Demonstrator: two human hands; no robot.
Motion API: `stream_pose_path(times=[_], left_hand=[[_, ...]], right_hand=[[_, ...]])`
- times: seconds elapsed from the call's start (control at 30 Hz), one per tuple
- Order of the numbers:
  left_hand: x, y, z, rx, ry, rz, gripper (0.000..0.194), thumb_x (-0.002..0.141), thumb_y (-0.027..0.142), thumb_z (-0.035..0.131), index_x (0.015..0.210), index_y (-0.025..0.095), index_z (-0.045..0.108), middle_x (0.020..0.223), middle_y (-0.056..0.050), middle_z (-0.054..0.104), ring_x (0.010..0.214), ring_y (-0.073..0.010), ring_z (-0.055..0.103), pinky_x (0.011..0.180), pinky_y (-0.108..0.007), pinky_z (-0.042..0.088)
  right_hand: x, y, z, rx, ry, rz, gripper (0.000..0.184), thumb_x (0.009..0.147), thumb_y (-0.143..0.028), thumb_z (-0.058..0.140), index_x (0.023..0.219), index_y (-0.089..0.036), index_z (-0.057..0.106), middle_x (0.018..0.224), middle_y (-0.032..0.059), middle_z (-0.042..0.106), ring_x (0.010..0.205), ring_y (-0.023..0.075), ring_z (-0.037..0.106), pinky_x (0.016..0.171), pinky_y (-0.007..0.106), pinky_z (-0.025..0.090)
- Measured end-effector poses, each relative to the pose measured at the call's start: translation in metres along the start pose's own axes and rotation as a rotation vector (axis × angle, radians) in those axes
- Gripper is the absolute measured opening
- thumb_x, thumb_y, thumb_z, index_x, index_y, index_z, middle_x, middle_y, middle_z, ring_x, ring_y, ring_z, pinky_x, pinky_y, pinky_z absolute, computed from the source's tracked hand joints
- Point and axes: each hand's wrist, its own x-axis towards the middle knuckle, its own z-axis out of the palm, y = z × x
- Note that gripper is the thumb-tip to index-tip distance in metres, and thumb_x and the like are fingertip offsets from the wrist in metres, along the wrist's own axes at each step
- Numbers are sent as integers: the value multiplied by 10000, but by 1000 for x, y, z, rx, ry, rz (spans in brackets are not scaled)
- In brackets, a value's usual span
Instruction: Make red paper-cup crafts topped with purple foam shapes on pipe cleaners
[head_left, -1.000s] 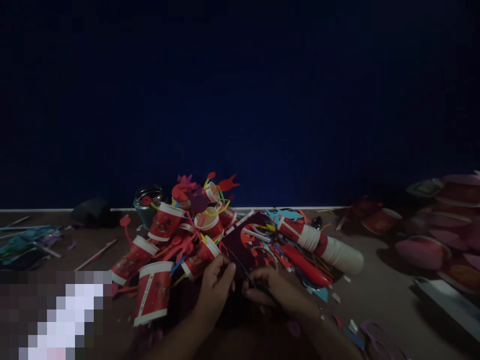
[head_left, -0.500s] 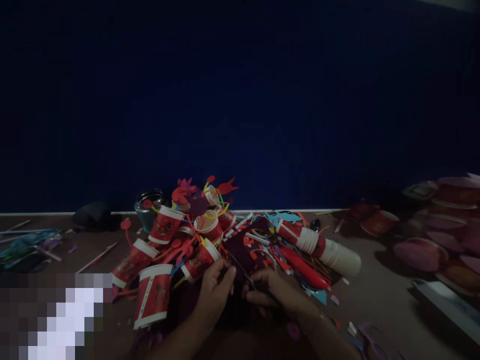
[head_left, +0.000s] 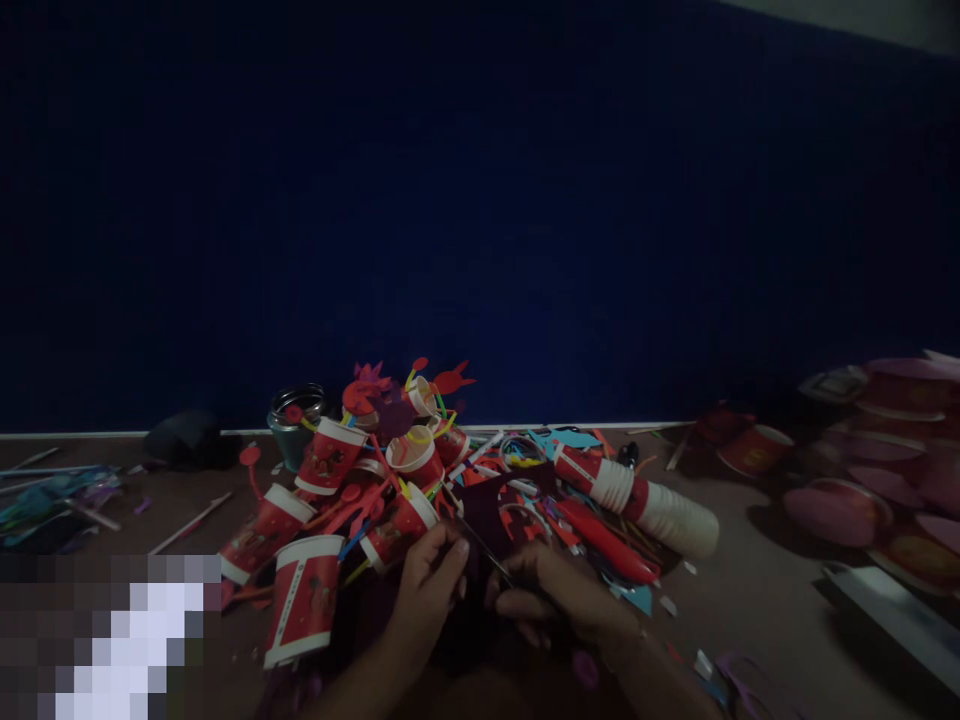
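Note:
My left hand [head_left: 433, 572] is closed, thumb against fingers, on a dark purple sheet [head_left: 484, 508], perhaps paper or foam. Its far part hangs over the pile of craft scraps. To the right, my right hand [head_left: 541, 588] is wrapped around a pair of scissors [head_left: 486, 545]. Their blades point up and left to the sheet near my left fingertips; whether they are apart is too dim to tell. Just beyond my left hand lies a red paper cup [head_left: 397, 528] with bent straws. A stack of white-and-red cups [head_left: 671, 515] lies on its side beyond my right hand.
Several decorated red cups [head_left: 304, 595] are heaped at left, with a dark green jar [head_left: 292, 425] behind. A red shiny packet [head_left: 611, 540] lies right of centre. Blurred red-and-pink cups [head_left: 840, 510] crowd the far right. A dark blue wall [head_left: 480, 220] rises behind the table.
The dark purple sheet has shifted and bent, its far part now curving to the right and showing more red scraps. The view has tilted slightly. Both hands stay nearly in place.

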Motion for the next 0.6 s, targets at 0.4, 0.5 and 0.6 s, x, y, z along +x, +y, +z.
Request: stream_pose_path(times=[0.4,0.5,0.6], left_hand=[[-3,1,1,-129,-35,-91,388,698,514,633,628,171,464,494,77,403,403,-39,325,392,-166,222],[-4,2,1,-126,-32,-94,389,689,511,639,623,170,465,491,77,398,402,-40,317,388,-165,212],[-3,3,1,-89,-34,-69,377,703,489,633,604,162,473,479,79,374,411,-39,300,389,-161,202]], right_hand=[[-2,12,-13,66,-95,-105,304,715,-393,650,784,-98,634,409,-71,500,297,24,374,294,117,267],[-3,10,-14,73,-109,-92,294,707,-381,653,778,-97,630,399,-75,494,291,25,369,291,119,274],[-4,11,-16,62,-119,-82,298,706,-381,648,785,-94,635,399,-78,487,291,22,363,293,118,271]])
